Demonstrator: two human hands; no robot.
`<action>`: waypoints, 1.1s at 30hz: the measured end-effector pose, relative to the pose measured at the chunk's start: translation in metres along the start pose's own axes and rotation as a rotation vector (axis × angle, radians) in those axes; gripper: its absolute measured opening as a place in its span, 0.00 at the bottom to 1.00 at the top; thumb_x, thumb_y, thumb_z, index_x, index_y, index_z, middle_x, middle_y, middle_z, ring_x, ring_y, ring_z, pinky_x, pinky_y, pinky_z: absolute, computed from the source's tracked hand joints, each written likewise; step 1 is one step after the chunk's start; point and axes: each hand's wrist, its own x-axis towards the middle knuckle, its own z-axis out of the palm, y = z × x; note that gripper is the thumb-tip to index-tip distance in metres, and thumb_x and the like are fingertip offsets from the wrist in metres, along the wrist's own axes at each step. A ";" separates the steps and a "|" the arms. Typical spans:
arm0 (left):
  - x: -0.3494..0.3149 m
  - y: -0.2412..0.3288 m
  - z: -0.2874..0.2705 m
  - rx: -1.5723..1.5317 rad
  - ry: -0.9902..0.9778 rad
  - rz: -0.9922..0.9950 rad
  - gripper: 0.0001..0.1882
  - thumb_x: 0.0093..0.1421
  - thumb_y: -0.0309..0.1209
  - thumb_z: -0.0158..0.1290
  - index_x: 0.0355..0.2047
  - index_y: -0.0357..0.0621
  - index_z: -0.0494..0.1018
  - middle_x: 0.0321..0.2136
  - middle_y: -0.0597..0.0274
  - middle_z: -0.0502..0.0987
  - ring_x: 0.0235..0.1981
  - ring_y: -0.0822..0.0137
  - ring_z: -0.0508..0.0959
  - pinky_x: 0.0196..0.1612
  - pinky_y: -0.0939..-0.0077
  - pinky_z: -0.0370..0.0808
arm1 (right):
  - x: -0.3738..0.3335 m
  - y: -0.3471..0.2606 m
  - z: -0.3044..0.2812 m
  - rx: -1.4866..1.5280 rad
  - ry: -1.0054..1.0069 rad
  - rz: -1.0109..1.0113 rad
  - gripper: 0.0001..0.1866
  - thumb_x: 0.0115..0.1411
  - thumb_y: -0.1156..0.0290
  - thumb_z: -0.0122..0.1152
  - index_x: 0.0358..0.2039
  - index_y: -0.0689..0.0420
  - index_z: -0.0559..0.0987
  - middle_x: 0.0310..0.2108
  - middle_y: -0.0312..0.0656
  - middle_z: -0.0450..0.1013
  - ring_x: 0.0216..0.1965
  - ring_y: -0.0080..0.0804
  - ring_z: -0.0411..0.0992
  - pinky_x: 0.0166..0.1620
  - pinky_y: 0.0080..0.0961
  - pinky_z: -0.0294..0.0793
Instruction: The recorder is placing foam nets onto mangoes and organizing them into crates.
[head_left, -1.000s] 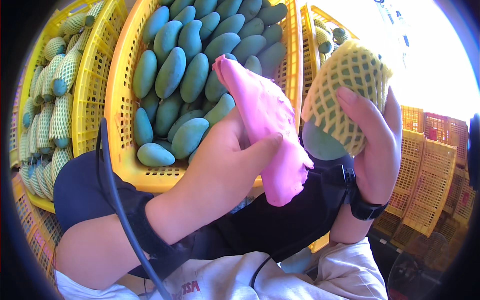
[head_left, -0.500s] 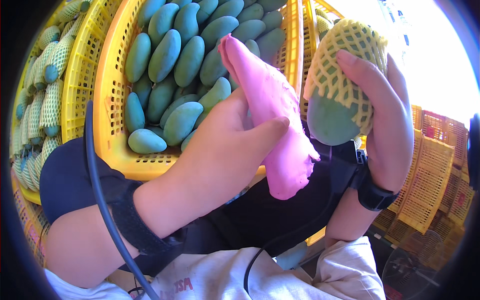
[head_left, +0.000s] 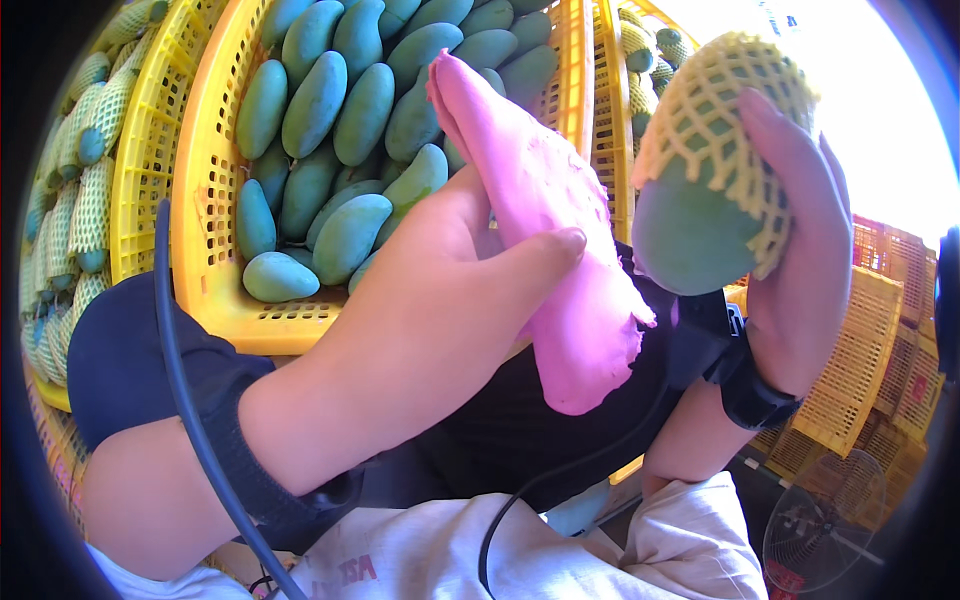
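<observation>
My left hand [head_left: 470, 265] is closed round a soft pink wad [head_left: 540, 220], folded lengthwise, with a ragged lower end; its material I cannot make out. At the right my right hand [head_left: 800, 190] grips a large green mango [head_left: 695, 225]. A pale yellow foam net [head_left: 735, 105] covers the mango's upper part, leaving the lower end bare. The mango and the pink wad are apart. Beyond my left hand stands a yellow crate [head_left: 183, 240] of bare green mangoes [head_left: 314, 105].
Another yellow crate [head_left: 160, 120] at the left holds several mangoes in foam nets [head_left: 95, 195]. Netted mangoes [head_left: 640, 55] also lie behind my right hand. Stacked yellow crates [head_left: 860, 330] and a fan [head_left: 825, 520] are at the right. A dark cable [head_left: 185, 375] crosses my left arm.
The netted mango has moved a little to the right with my right hand and tilted slightly. My left hand keeps its hold on the pink wad. The crates appear shifted slightly left.
</observation>
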 end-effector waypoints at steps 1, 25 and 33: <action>-0.001 0.000 0.001 -0.003 -0.002 0.001 0.22 0.57 0.29 0.51 0.51 0.38 0.60 0.44 0.58 0.70 0.43 0.69 0.73 0.47 0.72 0.72 | 0.000 0.002 -0.006 0.051 -0.091 -0.080 0.16 0.56 0.71 0.53 0.46 0.61 0.71 0.44 0.45 0.70 0.42 0.31 0.73 0.43 0.22 0.74; -0.002 0.008 0.000 -0.092 -0.005 0.088 0.23 0.59 0.31 0.48 0.52 0.36 0.57 0.41 0.55 0.70 0.39 0.65 0.76 0.44 0.68 0.75 | -0.030 0.006 -0.036 -1.008 0.397 -1.018 0.40 0.45 0.57 0.66 0.50 0.74 0.65 0.44 0.62 0.67 0.41 0.53 0.71 0.42 0.35 0.72; 0.000 0.010 0.001 -0.136 -0.031 0.122 0.23 0.59 0.31 0.48 0.53 0.36 0.57 0.42 0.55 0.70 0.40 0.65 0.75 0.44 0.68 0.74 | -0.030 0.015 -0.038 -1.081 0.486 -1.061 0.41 0.44 0.55 0.66 0.49 0.74 0.64 0.44 0.62 0.67 0.41 0.53 0.71 0.42 0.35 0.72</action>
